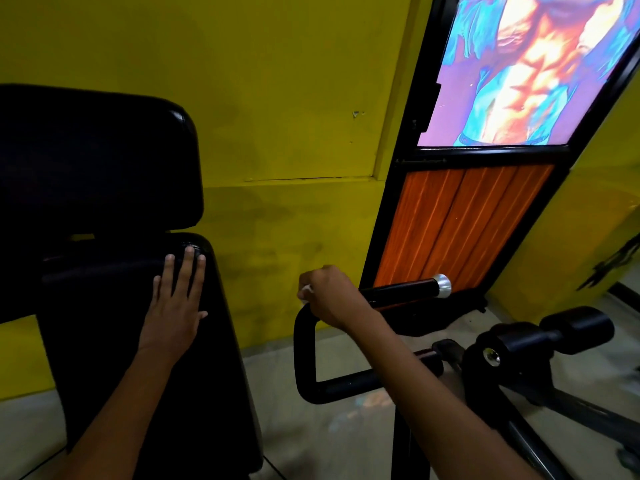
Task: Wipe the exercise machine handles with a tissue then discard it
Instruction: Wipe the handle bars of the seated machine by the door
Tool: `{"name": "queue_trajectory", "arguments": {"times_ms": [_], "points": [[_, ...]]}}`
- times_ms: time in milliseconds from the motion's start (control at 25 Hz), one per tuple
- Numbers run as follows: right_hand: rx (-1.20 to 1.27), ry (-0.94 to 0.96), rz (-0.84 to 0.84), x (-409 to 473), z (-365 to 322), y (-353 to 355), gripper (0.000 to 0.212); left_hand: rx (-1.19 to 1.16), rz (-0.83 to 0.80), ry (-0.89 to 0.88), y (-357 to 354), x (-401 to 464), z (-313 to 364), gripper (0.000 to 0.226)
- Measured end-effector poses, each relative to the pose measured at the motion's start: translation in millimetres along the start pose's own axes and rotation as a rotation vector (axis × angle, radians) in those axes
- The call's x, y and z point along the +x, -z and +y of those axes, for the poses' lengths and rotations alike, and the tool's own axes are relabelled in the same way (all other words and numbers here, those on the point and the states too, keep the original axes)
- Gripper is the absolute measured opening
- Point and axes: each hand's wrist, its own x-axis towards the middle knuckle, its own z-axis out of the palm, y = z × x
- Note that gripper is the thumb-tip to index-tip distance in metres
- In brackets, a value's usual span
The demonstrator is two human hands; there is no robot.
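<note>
On the handle (398, 294), right hand (332, 296) grips tissue (306, 292).

My left hand (175, 303) lies flat, fingers straight, on the black seat pad (138, 358) of the machine, near its top edge, just under the backrest (97, 157). The machine stands on a pale, worn floor (311, 434) that meets a yellow wall (277, 98). Also on the floor, to my right, are the black frame bars (588, 417) and the foot of a black-framed door (460, 230)
</note>
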Motion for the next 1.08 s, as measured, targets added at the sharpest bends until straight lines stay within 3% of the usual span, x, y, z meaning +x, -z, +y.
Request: {"name": "queue_trajectory", "arguments": {"times_ms": [320, 520, 640, 760, 1080], "points": [[0.206, 0.113, 0.09, -8.2, 3.5, -4.4, 0.017, -0.007, -0.023, 0.012, 1.1, 0.5, 0.9, 0.12], [0.071, 0.325, 0.266, -13.9, 4.0, -18.0, 0.011, -0.005, -0.034, 0.017, 3.7, 0.7, 1.0, 0.118], [-0.053, 0.357, 0.372, -23.7, 2.2, -33.7, 0.004, -0.004, -0.042, 0.029, 5.0, 0.1, 2.3, 0.118], [-0.127, 0.409, 0.466, -35.2, 5.9, -47.0, 0.017, 0.005, -0.048, 0.045, 6.2, 0.6, 4.5, 0.118], [-0.174, 0.581, 0.538, -56.8, 8.7, -64.2, 0.019, 0.019, -0.062, 0.066, 7.5, 1.1, 7.3, 0.118]]}}
